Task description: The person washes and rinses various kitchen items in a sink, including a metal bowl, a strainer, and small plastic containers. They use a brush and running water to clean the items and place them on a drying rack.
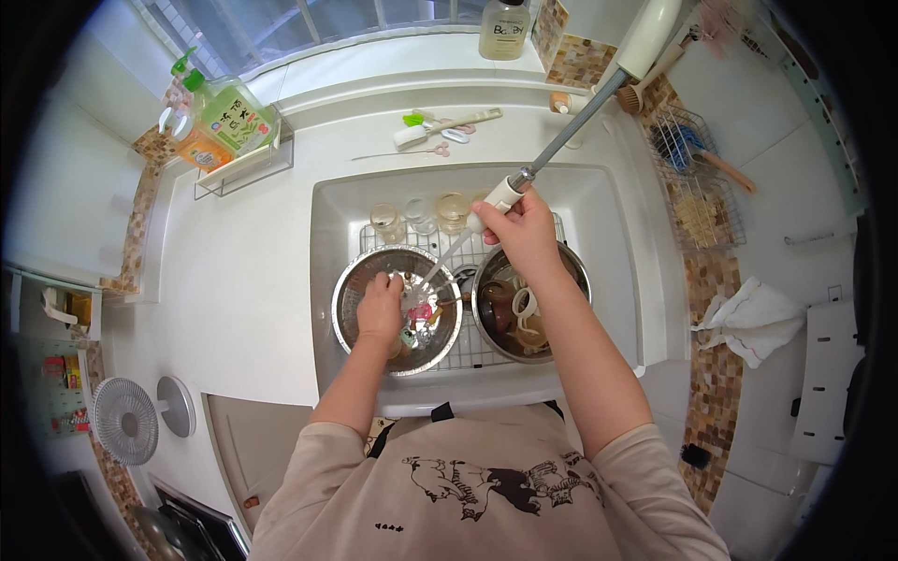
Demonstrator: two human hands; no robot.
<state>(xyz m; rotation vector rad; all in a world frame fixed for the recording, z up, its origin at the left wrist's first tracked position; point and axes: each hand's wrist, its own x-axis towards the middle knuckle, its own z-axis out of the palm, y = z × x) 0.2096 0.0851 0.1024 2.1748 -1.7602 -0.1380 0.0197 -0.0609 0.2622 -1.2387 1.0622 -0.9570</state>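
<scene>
My right hand [523, 228] grips the white spray head of a pull-out faucet [501, 200], and a stream of water runs from it into the left metal bowl [339, 308]. Inside that bowl rests my left hand [381, 301]; its fingertips are near the water, and whether they hold anything cannot be told. Small things, one of them pink [419, 312], lie in the bowl beside this hand. Beneath my right forearm stands the second metal bowl [586, 280], holding dark and cream-coloured items, one with a round ring [524, 303].
Several glass jars [452, 210] stand on the wire rack [477, 343] behind the bowls in the white sink [617, 280]. Brushes [410, 137] lie on the back ledge. Pump bottles [235, 119] sit in a rack at left. Wire baskets [708, 217] and a white cloth [754, 322] are at right.
</scene>
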